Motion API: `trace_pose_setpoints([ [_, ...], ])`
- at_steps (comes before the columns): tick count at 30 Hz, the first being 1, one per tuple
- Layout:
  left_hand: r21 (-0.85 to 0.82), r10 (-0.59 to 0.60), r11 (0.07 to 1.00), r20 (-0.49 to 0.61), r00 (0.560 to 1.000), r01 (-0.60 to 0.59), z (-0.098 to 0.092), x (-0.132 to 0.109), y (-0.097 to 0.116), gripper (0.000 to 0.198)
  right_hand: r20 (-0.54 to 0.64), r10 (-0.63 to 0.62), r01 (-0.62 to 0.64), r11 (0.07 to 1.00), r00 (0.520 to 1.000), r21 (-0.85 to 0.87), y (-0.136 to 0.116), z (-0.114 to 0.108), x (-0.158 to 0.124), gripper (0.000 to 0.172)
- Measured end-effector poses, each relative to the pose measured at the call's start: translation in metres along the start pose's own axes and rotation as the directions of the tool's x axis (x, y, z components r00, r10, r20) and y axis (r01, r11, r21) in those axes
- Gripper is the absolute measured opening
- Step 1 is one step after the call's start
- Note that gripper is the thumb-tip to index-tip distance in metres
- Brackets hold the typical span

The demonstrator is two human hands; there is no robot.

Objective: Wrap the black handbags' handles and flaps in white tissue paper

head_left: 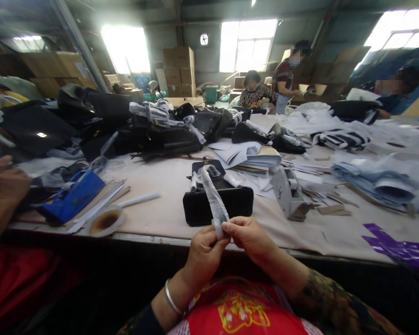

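A black bag (195,209) sits at the tabletop's (164,209) front edge, its broad, smooth face a dark rectangle with rounded corners, white wrapping bunched over the part behind. From there a long strap (212,191), sheathed in crinkled, translucent whitish film, runs over that face and past the edge. The left hand (205,251) pinches its near end, fingers curled; the right hand (253,236) grips it just beside, thumb against fingers.

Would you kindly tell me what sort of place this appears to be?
It looks like a bag factory's finishing or packing area, judging by the black bags heaped along a long worktable and the cardboard boxes stacked behind.
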State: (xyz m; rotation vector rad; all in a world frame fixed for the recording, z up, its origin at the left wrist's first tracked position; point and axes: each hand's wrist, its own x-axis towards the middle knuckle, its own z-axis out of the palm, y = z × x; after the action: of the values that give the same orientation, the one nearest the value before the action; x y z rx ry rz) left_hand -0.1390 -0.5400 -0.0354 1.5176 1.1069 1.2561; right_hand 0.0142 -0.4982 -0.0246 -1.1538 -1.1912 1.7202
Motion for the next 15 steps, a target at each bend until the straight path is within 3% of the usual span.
trace_pose_setpoints([
  [2, -0.104, -0.114, 0.988, 0.039, 0.993, 0.117, -0.004, 0.001, -0.004, 0.010, -0.002, -0.120, 0.120, 0.990, 0.993, -0.079, -0.001, 0.002, -0.002, 0.036],
  [4, -0.325, -0.274, 0.891, 0.168, 0.947, 0.316, -0.011, 0.003, -0.006, 0.021, 0.034, -0.294, 0.293, 0.922, 0.955, -0.253, -0.002, 0.003, -0.006, 0.029],
  [6, -0.530, -0.382, 0.696, 0.298, 0.875, 0.484, -0.017, 0.007, -0.008, 0.032, 0.156, -0.483, 0.500, 0.755, 0.862, -0.424, -0.001, 0.002, -0.010, 0.022],
  [8, -0.632, -0.430, 0.557, 0.335, 0.839, 0.538, -0.020, 0.012, -0.009, 0.035, 0.308, -0.611, 0.665, 0.526, 0.729, -0.530, 0.003, 0.000, -0.012, 0.020],
  [10, -0.650, -0.441, 0.556, 0.298, 0.847, 0.518, -0.019, 0.015, -0.008, 0.033, 0.413, -0.652, 0.730, 0.333, 0.636, -0.597, 0.006, -0.004, -0.012, 0.022],
  [11, -0.633, -0.432, 0.595, 0.267, 0.861, 0.495, -0.017, 0.015, -0.007, 0.030, 0.438, -0.652, 0.730, 0.272, 0.619, -0.627, 0.007, -0.006, -0.011, 0.023],
  [13, -0.546, -0.367, 0.733, 0.186, 0.912, 0.406, -0.015, 0.014, -0.003, 0.023, 0.432, -0.617, 0.702, 0.295, 0.658, -0.648, 0.007, -0.011, -0.010, 0.023],
  [15, -0.367, -0.225, 0.898, 0.096, 0.970, 0.244, -0.014, 0.012, 0.001, 0.016, 0.359, -0.518, 0.622, 0.535, 0.776, -0.572, 0.003, -0.016, -0.009, 0.025],
])
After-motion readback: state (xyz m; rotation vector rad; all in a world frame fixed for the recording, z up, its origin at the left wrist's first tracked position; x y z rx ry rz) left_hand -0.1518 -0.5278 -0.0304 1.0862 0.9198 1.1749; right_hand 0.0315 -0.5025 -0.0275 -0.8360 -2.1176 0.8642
